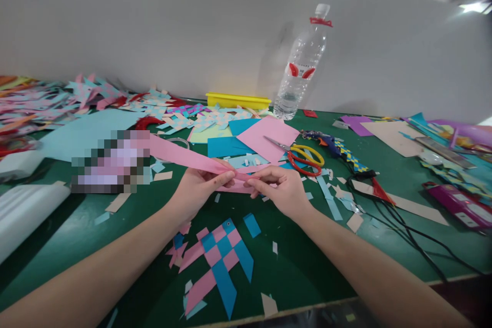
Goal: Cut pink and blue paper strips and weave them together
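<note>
Both hands meet over the green table (307, 266), pinching a long pink paper strip (172, 152) that runs from my fingers up and to the left. My left hand (198, 189) is closed on the strip from the left side. My right hand (279, 189) pinches its folded end from the right. Just below my hands lies a woven pink and blue paper fish (219, 261), flat on the table. Another small woven piece (177, 248) lies beside it.
Red and yellow scissors (303, 156) rest on pink and blue paper sheets (265, 136) behind my hands. A plastic water bottle (303, 64) and a yellow tray (237, 100) stand by the wall. A glue gun (326, 141) with black cable lies right. Paper scraps and woven pieces cover the left.
</note>
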A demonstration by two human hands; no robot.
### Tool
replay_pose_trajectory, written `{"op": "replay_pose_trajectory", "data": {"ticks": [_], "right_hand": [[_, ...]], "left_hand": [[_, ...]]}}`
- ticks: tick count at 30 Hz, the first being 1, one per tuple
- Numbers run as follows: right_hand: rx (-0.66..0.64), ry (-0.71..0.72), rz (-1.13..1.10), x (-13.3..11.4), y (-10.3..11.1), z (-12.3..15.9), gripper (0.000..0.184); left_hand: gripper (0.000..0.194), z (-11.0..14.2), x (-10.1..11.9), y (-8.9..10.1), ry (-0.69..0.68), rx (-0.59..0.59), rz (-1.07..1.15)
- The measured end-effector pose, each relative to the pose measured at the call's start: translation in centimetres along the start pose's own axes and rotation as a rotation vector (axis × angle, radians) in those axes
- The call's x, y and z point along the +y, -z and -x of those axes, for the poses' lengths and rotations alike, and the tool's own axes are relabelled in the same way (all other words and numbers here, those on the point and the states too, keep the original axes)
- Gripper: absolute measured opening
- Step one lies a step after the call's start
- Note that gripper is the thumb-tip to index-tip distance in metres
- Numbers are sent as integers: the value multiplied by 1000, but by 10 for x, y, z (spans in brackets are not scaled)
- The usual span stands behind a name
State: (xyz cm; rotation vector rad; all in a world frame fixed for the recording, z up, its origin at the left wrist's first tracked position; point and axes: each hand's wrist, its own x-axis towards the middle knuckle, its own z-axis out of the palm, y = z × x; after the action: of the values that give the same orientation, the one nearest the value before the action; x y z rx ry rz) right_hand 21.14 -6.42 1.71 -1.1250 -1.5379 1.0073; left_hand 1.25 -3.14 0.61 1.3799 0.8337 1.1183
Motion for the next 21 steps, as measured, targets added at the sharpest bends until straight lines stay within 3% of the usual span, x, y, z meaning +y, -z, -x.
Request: {"op": "replay_pose_trajectory", "data": {"ticks": [21], "right_hand": [[-4,47,26,1,0,1,21]], "left_hand": [[17,0,0,0,13,21,-61]]}}
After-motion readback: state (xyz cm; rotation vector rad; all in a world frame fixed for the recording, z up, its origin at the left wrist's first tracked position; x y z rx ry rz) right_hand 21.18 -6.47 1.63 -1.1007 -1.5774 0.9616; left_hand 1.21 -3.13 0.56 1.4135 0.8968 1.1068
